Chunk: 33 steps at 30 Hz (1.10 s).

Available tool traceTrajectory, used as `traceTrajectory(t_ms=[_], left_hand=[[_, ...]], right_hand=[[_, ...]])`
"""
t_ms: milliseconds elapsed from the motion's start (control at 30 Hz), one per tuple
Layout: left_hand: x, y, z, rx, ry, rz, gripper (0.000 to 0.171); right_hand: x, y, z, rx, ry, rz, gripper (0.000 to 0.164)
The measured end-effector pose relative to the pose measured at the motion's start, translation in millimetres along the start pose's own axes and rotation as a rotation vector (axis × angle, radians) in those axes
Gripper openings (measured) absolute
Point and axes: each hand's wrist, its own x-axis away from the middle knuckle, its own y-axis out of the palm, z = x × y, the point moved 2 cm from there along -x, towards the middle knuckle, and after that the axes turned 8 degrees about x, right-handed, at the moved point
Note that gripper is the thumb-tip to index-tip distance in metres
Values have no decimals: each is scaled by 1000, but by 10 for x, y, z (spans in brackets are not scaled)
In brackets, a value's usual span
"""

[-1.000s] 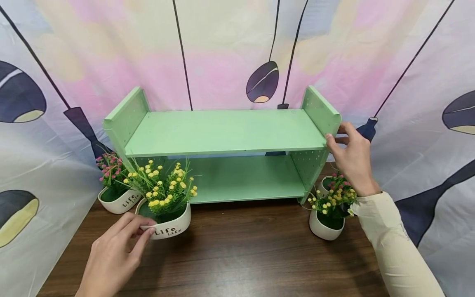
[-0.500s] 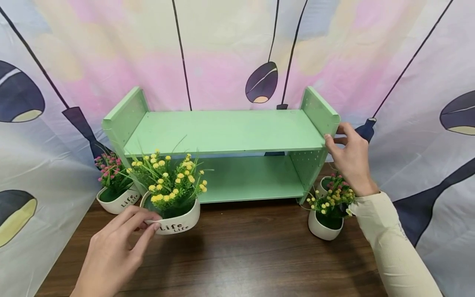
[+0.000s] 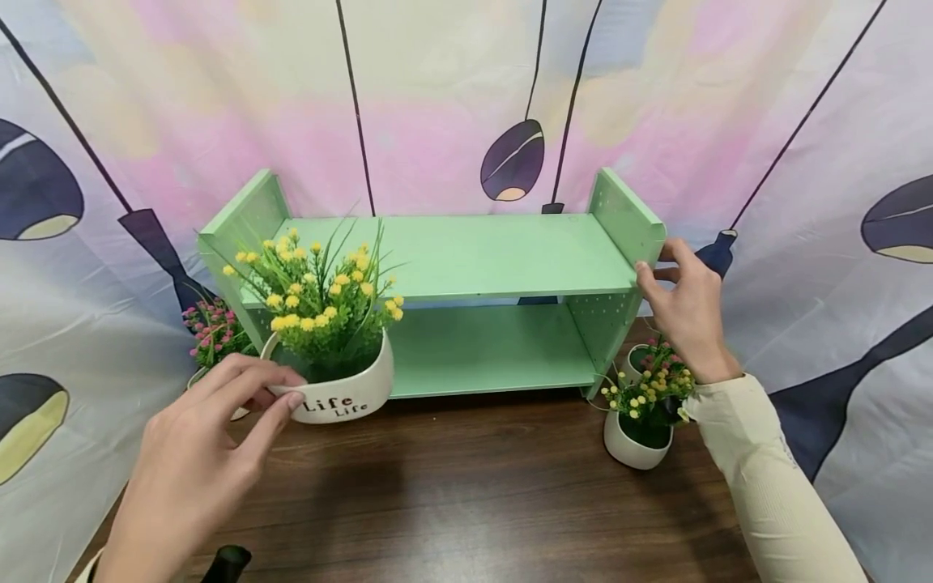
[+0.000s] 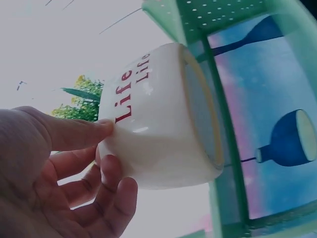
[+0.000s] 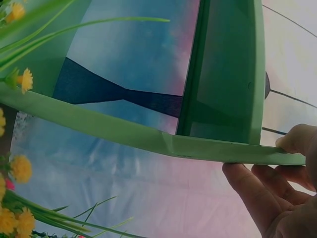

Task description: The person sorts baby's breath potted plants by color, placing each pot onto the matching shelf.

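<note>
My left hand (image 3: 197, 445) pinches the rim of a white oval flowerpot (image 3: 342, 398) marked "Life", which holds artificial yellow flowers (image 3: 313, 300). The pot hangs above the table, in front of the left part of a green two-tier shelf (image 3: 452, 251). Seen from the left wrist, the pot (image 4: 153, 124) shows its underside, with thumb and fingers at its rim. My right hand (image 3: 685, 312) grips the shelf's right side panel (image 3: 632, 214) near its upper front corner. In the right wrist view the thumb lies on one face of that panel (image 5: 198, 148), fingers on the other.
A pot with pink flowers (image 3: 215, 332) stands left of the shelf, partly behind my left hand. Right of the shelf are a white pot with yellow flowers (image 3: 636, 441) and another with pink flowers behind it. A dark object (image 3: 227, 563) shows at the bottom edge of the brown table (image 3: 466, 494).
My left hand has lifted the flowerpot higher, so its flowers now overlap the upper shelf. The right hand keeps its hold on the side panel. A dark object has come into view at the bottom.
</note>
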Motion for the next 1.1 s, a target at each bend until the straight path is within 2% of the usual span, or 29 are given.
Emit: traceTrajectory(t_ms=[200,500,733,1000,1100], left_hand=[[-204,-61,62,14,14,-14,29],[-405,-87,142,-10,-1,-9,20],[-577,-37,91,13,-40,7,15],[-782,99,-8,65,-84,15,12],[-803,97,-12,83,-94,1,12]], right_hand=[[0,-1,0,3,3,-1,34],[1,4,2,11,-5,6,33],[8,14,-3,17,0,-3,33],[6,9,0,19,8,1,33],[146,-46,-38,25,25,12,32]])
